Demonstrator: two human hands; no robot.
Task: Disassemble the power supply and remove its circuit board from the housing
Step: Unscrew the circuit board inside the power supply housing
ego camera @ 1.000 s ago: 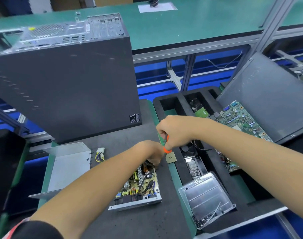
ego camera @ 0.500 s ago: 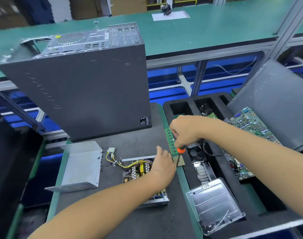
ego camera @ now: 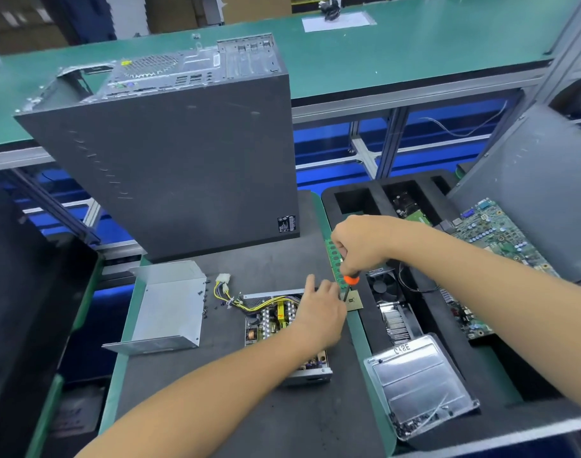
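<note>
The open power supply (ego camera: pixel 272 322) lies on the dark mat, its circuit board with yellow wires and a white plug (ego camera: pixel 223 279) exposed in the metal base. Its removed grey metal cover (ego camera: pixel 165 309) lies to the left. My left hand (ego camera: pixel 319 309) rests over the board's right side, fingers loosely spread. My right hand (ego camera: pixel 358 242) grips an orange-handled screwdriver (ego camera: pixel 348 285), held upright with its tip down at the housing's far right corner, partly hidden behind my left hand.
A tall dark computer case (ego camera: pixel 183 150) stands behind the mat. Small loose screws (ego camera: pixel 205 305) lie beside the cover. To the right, a black foam tray (ego camera: pixel 358 196) holds a fan, heatsink, motherboard (ego camera: pixel 490 233), a RAM stick and a metal tray (ego camera: pixel 418 381) with screws.
The view has shifted, showing more of the bench. My left hand has slid from the board's far edge to its right side. My right hand has stayed above the corner with the screwdriver.
</note>
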